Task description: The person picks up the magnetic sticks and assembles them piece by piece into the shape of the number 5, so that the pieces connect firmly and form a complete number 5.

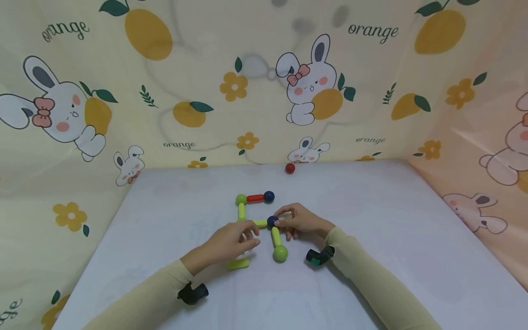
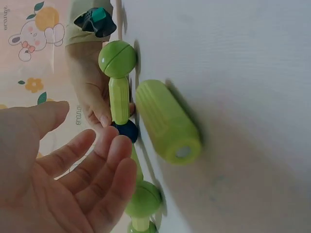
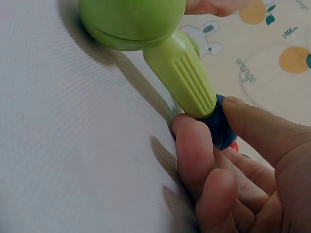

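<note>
My right hand (image 1: 303, 219) pinches a dark blue ball (image 3: 224, 128) between thumb and fingers. From that ball a short green rod (image 1: 276, 237) leads to a larger green ball (image 1: 280, 253) on the near side. Another green rod (image 1: 261, 223) runs left from the blue ball toward a green ball (image 2: 144, 199), which my left hand (image 1: 229, 240) hides in the head view. The left hand hovers beside this join with its fingers loosely bent, holding nothing. Below it lies a loose green rod (image 2: 167, 124), whose end shows a metal disc.
Farther back, a green rod (image 1: 241, 211) reaches a green ball (image 1: 241, 199), joined by a red rod (image 1: 255, 198) to a second dark blue ball (image 1: 269, 197). A lone red ball (image 1: 290, 168) sits near the white table's (image 1: 371, 206) back edge, before a printed cloth (image 1: 264, 123).
</note>
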{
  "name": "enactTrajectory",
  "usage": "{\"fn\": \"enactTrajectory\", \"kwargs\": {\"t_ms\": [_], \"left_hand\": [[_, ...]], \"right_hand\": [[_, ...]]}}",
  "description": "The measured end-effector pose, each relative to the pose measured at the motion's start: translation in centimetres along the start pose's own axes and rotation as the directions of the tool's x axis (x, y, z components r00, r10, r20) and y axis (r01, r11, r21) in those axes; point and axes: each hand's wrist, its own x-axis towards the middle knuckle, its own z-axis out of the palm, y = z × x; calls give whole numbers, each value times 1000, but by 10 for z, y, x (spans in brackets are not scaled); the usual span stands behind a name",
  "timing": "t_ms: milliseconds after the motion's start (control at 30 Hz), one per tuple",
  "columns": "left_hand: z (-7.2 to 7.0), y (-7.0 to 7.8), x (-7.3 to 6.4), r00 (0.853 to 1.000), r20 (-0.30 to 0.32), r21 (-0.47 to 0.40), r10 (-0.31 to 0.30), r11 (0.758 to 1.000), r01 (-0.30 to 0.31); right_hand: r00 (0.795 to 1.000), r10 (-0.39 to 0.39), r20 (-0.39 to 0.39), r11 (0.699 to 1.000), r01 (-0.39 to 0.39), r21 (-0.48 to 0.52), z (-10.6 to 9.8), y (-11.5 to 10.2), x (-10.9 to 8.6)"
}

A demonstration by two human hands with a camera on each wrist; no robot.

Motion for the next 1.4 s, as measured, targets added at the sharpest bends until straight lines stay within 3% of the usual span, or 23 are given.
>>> {"fn": "enactTrajectory", "kwargs": {"t_ms": [300, 467, 733, 967, 1400], "left_hand": [[-8, -13, -23, 996, 67, 67, -50, 997, 46], [-8, -22, -33, 997, 65, 86, -39, 996, 33], [-1, -34, -42, 996, 59, 65, -65, 996, 61], [0, -35, -41, 1000, 28, 117, -9, 993, 5], [16, -25, -21, 1000, 0, 80, -27, 996, 27]], "right_hand": [[1000, 6, -4, 1000, -6, 3, -1, -6, 1], [1000, 3, 1, 1000, -3, 3, -2, -6, 3], [1000, -2, 12, 1000, 2, 11, 2, -3, 8], [1000, 15, -3, 1000, -15, 9, 2, -4, 4], [1000, 24, -8, 1000, -24, 15, 0, -1, 0]]}}
